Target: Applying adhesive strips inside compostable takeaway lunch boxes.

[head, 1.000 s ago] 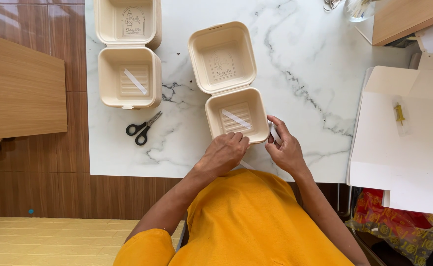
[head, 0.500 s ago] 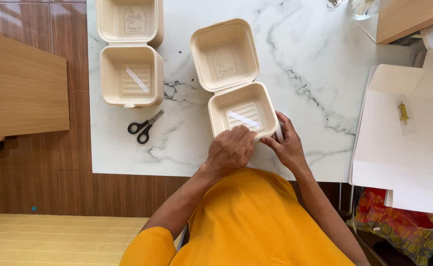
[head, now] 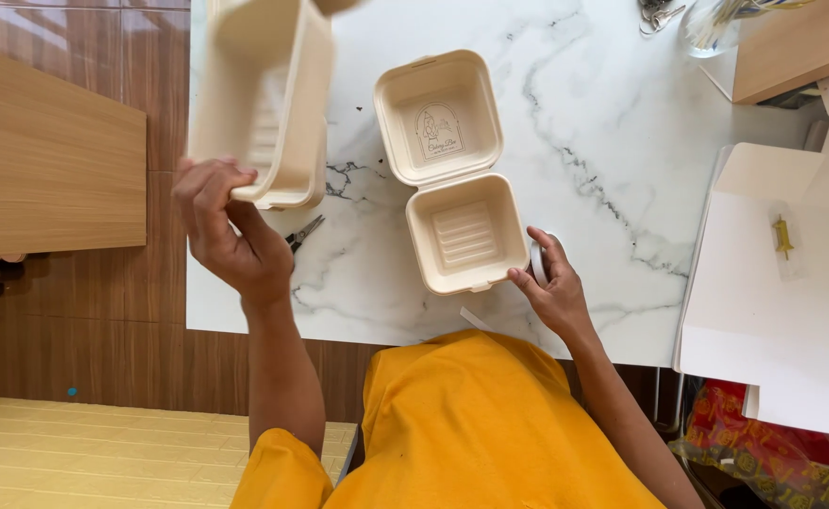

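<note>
L hand (head: 231, 236) is gripping the near edge of a beige clamshell food box (head: 264, 104), fingers curled over the rim, thumb underneath; box is lifted off the marble tabletop (head: 603, 123) and tilting toward cam, its top end cut off by the frame edge. R hand (head: 551, 287) is pinching a small roll of clear tape (head: 537, 262) btwn thumb and fingers, sitting just beside the right near corner of a 2nd beige clamshell box (head: 452, 179). That 2nd box is lying open flat on the marble, approx mid-table: lid half w/ an embossed emblem on the far side, ribbed tray half on the near side, latch tab facing the person. Black-handled scissors (head: 303, 233) are lying on the marble btwn the two boxes, partly hidden behind the L hand and the raised box. A strip of white paper or tape (head: 476, 319) is sitting at the table's near edge, just below the open box. Right of the marble: a flat white cardboard sheet (head: 763, 320) w/ a small yellow item in a clear sleeve (head: 784, 238) on it. Left: wooden panel (head: 51, 155) over the wood floor. Person is wearing an orange shirt (head: 471, 424).
</note>
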